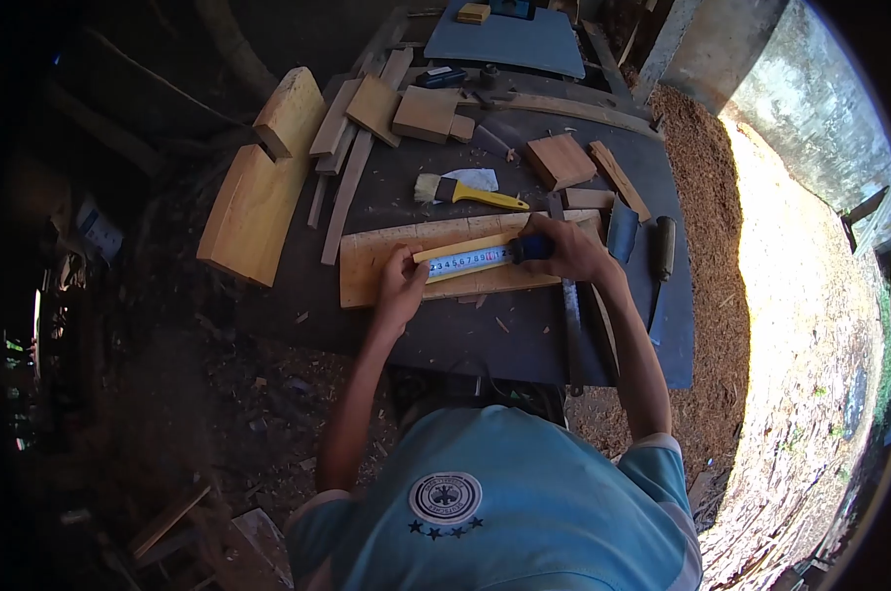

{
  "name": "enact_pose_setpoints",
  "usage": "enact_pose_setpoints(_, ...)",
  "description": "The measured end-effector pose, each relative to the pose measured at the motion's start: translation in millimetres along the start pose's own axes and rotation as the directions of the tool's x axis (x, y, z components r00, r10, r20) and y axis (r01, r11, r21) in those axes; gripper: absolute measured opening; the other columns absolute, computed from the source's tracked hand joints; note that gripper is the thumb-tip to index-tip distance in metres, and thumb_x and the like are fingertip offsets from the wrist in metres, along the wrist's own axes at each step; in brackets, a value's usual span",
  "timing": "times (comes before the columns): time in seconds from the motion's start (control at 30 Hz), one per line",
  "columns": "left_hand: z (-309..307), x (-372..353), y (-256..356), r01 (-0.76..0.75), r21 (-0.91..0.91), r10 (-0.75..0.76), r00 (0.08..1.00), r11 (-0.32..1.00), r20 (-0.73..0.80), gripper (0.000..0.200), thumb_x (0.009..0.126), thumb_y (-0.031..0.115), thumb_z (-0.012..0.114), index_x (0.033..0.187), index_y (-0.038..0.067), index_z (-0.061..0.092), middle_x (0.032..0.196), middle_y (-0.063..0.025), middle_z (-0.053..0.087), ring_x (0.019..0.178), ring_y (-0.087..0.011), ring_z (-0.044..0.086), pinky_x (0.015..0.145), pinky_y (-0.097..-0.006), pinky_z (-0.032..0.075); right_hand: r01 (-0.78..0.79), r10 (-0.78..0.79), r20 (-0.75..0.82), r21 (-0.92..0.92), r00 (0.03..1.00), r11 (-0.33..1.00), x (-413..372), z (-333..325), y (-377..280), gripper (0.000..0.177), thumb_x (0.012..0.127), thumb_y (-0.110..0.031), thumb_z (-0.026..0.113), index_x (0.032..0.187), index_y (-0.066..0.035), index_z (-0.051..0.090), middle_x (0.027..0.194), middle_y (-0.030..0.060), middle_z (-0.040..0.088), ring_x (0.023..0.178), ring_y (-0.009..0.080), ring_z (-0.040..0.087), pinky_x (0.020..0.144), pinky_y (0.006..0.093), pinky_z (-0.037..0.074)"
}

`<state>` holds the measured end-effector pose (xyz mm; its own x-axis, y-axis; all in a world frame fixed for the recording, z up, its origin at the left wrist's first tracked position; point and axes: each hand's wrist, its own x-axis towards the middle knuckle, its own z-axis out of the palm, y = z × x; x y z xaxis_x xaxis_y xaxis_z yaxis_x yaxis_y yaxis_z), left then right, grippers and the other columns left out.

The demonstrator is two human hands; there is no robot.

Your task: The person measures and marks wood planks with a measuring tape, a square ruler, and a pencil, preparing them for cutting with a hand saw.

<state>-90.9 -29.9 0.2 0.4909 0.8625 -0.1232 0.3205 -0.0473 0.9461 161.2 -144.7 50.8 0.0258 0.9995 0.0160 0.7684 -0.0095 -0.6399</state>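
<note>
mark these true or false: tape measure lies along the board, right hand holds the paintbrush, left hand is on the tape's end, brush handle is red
1. The tape measure lies stretched along the board. True.
2. The right hand holds the paintbrush. False: it grips the tape measure's blue case; the paintbrush lies on the table beyond the board.
3. The left hand holds the tape's end on the board. True.
4. The paintbrush handle is red. False: it is yellow.
</note>
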Motion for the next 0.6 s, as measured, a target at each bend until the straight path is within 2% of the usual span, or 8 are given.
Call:
enact_pose_setpoints(0.07,11,-6,2,0.027,-0.237,-0.024,1.0,0.971,0.015,0.024,0.083,0.009,0.058,0.104,-0.002,0.052,0.095,-0.0089,0.056,0.09,-0.0119,0.054,0.077,-0.0259,0.044,-0.072,0.069,0.072,0.036,0.995,0.997,3,-2,1,0.044,0.064,-0.018,0.076,0.1,-0.004,0.055,0.099,0.0126,0.06,0.096,0.0255,0.058,0.084,0.0344,0.046)
enact_pose_setpoints(0.13,18,-7,4,0.111,-0.507,-0.073,0.993,0.855,0.096,0.02,0.085,0.009,0.058,0.101,-0.001,0.052,0.097,-0.0064,0.053,0.093,-0.0113,0.052,0.078,-0.025,0.042,-0.094,0.088,0.108,0.051,0.99,0.994,4,-3,4,0.046,0.063,-0.018,0.077,0.1,-0.005,0.054,0.099,0.012,0.06,0.097,0.0245,0.058,0.086,0.0344,0.045)
enact_pose_setpoints(0.23,31,-8,3,0.113,-0.52,-0.096,0.994,0.847,0.06,0.021,0.084,0.009,0.06,0.1,0.001,0.049,0.096,-0.0051,0.052,0.095,-0.0147,0.053,0.08,-0.027,0.046,-0.086,0.079,0.12,0.056,0.99,0.995,5,-1,9,0.049,0.061,-0.018,0.077,0.101,-0.005,0.052,0.1,0.0111,0.06,0.099,0.0235,0.057,0.088,0.0338,0.045)
enact_pose_setpoints(0.33,25,-12,18,0.174,-0.596,-0.062,0.977,0.784,0.203,0.024,0.082,0.008,0.063,0.098,0.001,0.047,0.096,-0.0067,0.05,0.095,-0.0181,0.055,0.08,-0.0318,0.052,-0.135,0.122,0.153,0.075,0.981,0.988,5,-3,3,0.055,0.058,-0.02,0.078,0.104,-0.004,0.051,0.103,0.0109,0.059,0.101,0.0242,0.056,0.09,0.0335,0.044)
enact_pose_setpoints(0.43,13,-6,21,0.182,-0.481,-0.066,0.966,0.858,0.249,0.027,0.08,0.006,0.064,0.101,-0.001,0.049,0.098,-0.0096,0.051,0.096,-0.0198,0.056,0.078,-0.0359,0.056,-0.18,0.152,0.206,0.126,0.967,0.976,1,-3,3,0.064,0.055,-0.026,0.078,0.109,-0.005,0.05,0.108,0.013,0.058,0.105,0.0262,0.055,0.092,0.0347,0.043)
enact_pose_setpoints(0.5,-2,-7,32,0.145,-0.437,-0.008,0.954,0.888,0.299,0.03,0.079,0.007,0.065,0.104,-0.003,0.05,0.098,-0.0119,0.054,0.092,-0.0209,0.059,0.075,-0.0357,0.056,-0.238,0.181,0.274,0.191,0.944,0.952,-3,-6,-2,0.07,0.055,-0.032,0.075,0.114,-0.006,0.05,0.111,0.0165,0.057,0.107,0.0275,0.053,0.092,0.0352,0.042)
enact_pose_setpoints(0.53,-10,-7,40,0.121,-0.418,0.022,0.946,0.9,0.322,0.032,0.079,0.007,0.065,0.106,-0.004,0.051,0.099,-0.0131,0.055,0.09,-0.0215,0.06,0.073,-0.0355,0.057,-0.216,0.156,0.296,0.181,0.942,0.96,-3,-8,-8,0.072,0.055,-0.034,0.074,0.116,-0.005,0.049,0.112,0.0172,0.056,0.108,0.0279,0.053,0.092,0.0352,0.042)
enact_pose_setpoints(0.6,-25,-9,53,0.18,-0.41,-0.011,0.924,0.894,0.382,0.033,0.079,0.006,0.064,0.107,-0.005,0.052,0.098,-0.0151,0.057,0.089,-0.0227,0.061,0.071,-0.0356,0.057,-0.183,0.113,0.357,0.17,0.927,0.968,-6,-10,-24,0.076,0.057,-0.039,0.071,0.12,-0.003,0.048,0.113,0.0185,0.056,0.108,0.0289,0.052,0.093,0.0351,0.041)
